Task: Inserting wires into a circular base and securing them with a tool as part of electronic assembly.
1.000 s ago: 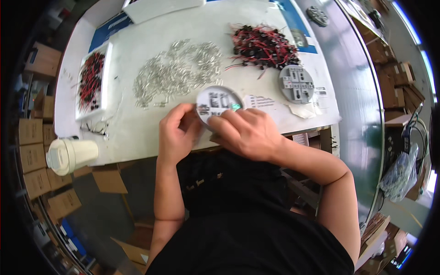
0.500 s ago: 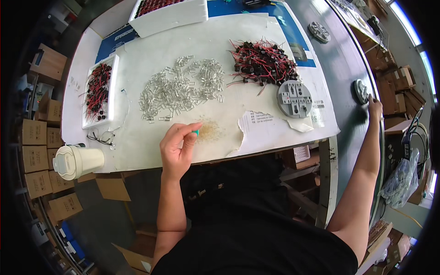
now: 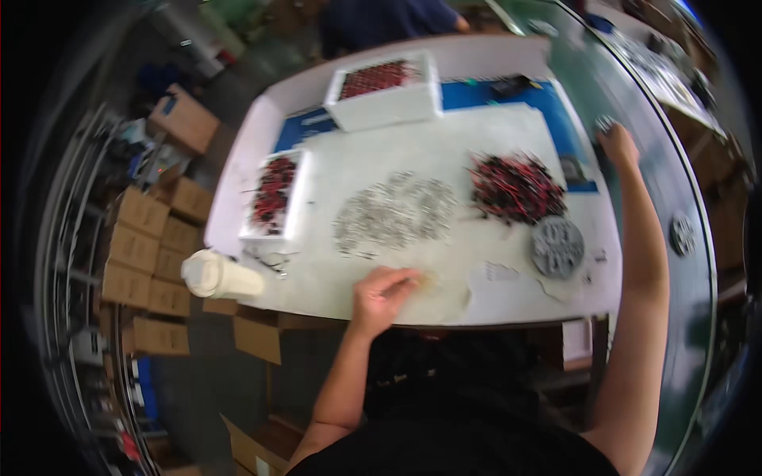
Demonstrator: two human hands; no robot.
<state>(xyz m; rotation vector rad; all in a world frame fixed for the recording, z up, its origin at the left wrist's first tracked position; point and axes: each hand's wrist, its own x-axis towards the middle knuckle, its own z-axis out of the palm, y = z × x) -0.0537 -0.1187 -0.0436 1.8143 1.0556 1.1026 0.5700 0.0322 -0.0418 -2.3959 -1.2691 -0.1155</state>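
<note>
My left hand [image 3: 379,300] hovers above the near edge of the table, thumb and fingertips pinched together. Half a second ago a small green piece showed in that pinch; blur hides it now. Just beyond lie many clear, glassy U-shaped pieces [image 3: 397,214] in a loose spread. My right arm stretches far out over the metal surface at the right. There my right hand [image 3: 619,145] has its fingers on a round grey fixture [image 3: 606,124], mostly hidden by the hand. Another round grey fixture [image 3: 558,247] with small blocks sits on the table's right side.
Black parts with red wires [image 3: 517,189] are heaped at right. More fill two white foam boxes [image 3: 385,113] [image 3: 298,202]. A cream lidded cup [image 3: 222,276] and glasses [image 3: 268,262] stand at left. A third fixture [image 3: 683,234] lies on the metal surface [image 3: 663,159]. A person [image 3: 385,20] is beyond.
The view has swung, so the table appears lower and further right. My right hand has left the nearer fixture and reached the farther one. My left hand keeps its pinch.
</note>
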